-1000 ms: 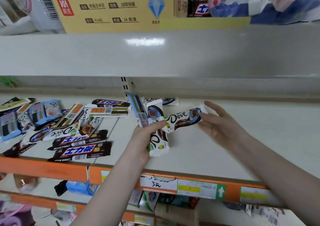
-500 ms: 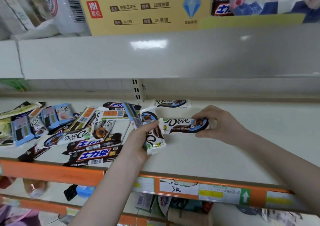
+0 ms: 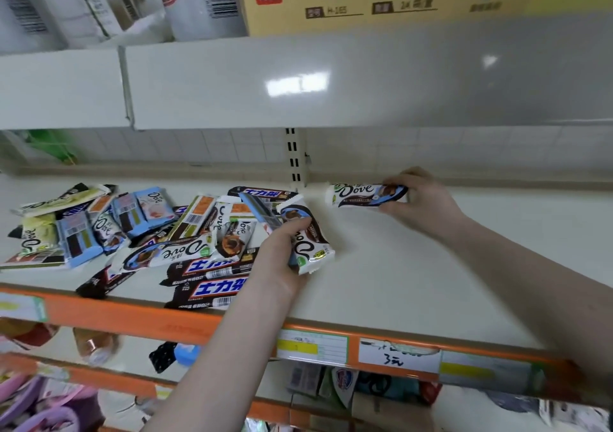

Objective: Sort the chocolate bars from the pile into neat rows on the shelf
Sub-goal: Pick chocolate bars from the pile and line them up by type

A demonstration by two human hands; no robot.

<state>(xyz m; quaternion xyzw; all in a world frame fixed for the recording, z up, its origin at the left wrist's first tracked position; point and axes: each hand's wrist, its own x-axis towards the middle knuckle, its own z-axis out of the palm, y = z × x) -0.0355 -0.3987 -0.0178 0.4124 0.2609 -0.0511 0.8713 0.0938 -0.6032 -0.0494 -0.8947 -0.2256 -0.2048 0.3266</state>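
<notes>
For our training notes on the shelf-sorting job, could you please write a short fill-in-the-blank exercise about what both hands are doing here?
1. The right hand holds a white Dove bar at the ____ of the shelf.
2. The left hand grips several bars, the front one branded ____.
3. The pile lies on the ____ side of the left hand.
4. The shelf's front rail is coloured ____.

Missing words: back; Dove; left; orange
</notes>
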